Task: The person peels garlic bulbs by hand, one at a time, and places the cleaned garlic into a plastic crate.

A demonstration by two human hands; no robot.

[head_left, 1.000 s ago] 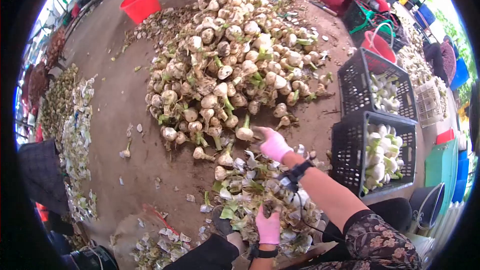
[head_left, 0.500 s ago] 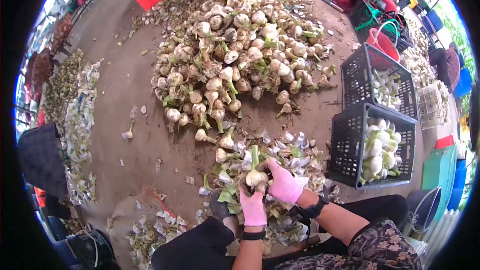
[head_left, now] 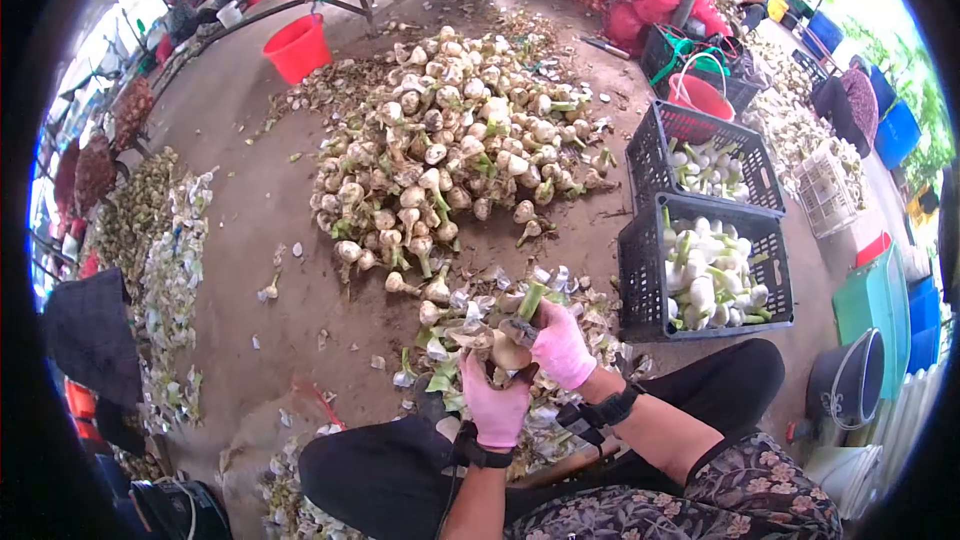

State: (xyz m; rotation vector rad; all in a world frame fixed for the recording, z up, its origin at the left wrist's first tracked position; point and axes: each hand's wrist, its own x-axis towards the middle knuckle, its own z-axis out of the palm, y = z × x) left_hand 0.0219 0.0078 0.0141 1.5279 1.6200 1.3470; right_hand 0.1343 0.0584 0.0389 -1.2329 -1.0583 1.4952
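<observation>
A garlic bulb (head_left: 510, 352) with a short green stem is held between my two pink-gloved hands, above a litter of peeled skins. My left hand (head_left: 495, 402) grips it from below and the left, fingers bent around it. From the right, my right hand (head_left: 563, 348) closes on the bulb near the stem, its fingertips partly hidden. A flap of loose outer skin sticks out on the bulb's left side. Beyond the hands lies a large heap of unpeeled garlic (head_left: 450, 140).
Two black crates (head_left: 640, 290) of cleaned garlic stand at the right, with a red bucket (head_left: 700, 98) behind them. Another red bucket (head_left: 297, 48) sits at the back left. Skins (head_left: 170, 270) are strewn at the left. Other people sit at the far right.
My view has tilted up and shifted right. The bulb has tipped, its stem now leaning right. My right hand has moved up toward the stem, and skin has come loose.
</observation>
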